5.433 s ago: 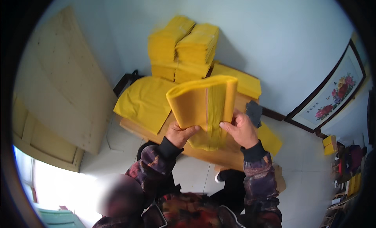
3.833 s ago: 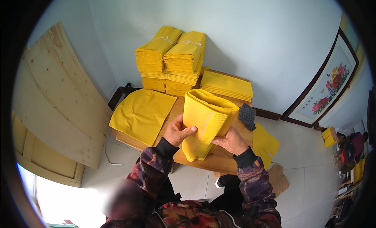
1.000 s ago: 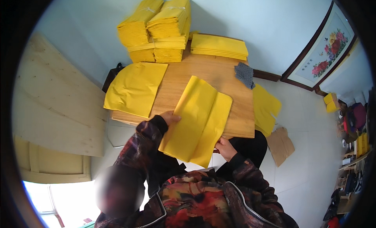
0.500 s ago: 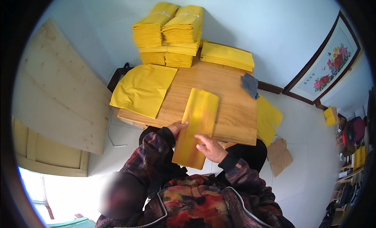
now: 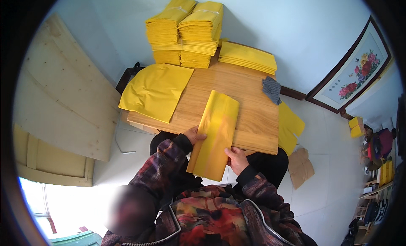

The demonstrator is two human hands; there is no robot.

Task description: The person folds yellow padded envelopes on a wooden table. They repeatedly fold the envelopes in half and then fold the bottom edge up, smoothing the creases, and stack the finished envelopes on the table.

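A long folded yellow sheet (image 5: 216, 123), paper or thin cloth, lies slanted over the table's near edge, its lower end hanging above my lap. My left hand (image 5: 195, 136) grips its left edge, thumb on top. On the opposite side, lower down, my right hand (image 5: 237, 160) pinches the right edge between thumb and fingers. Beyond my left hand, a wide flat yellow sheet (image 5: 157, 91) covers the left part of the wooden table (image 5: 249, 104).
Tied stacks of folded yellow sheets (image 5: 198, 26) stand at the back, beside a lower yellow pile (image 5: 247, 57). A grey cloth (image 5: 271, 89) lies at the right edge, above a hanging yellow sheet (image 5: 291, 127). Brown paper (image 5: 301, 167) is on the floor. A wooden board (image 5: 63, 89) leans at left.
My right hand has moved off the top of the folded sheet to its right edge and now pinches it. My left hand still holds the left edge.
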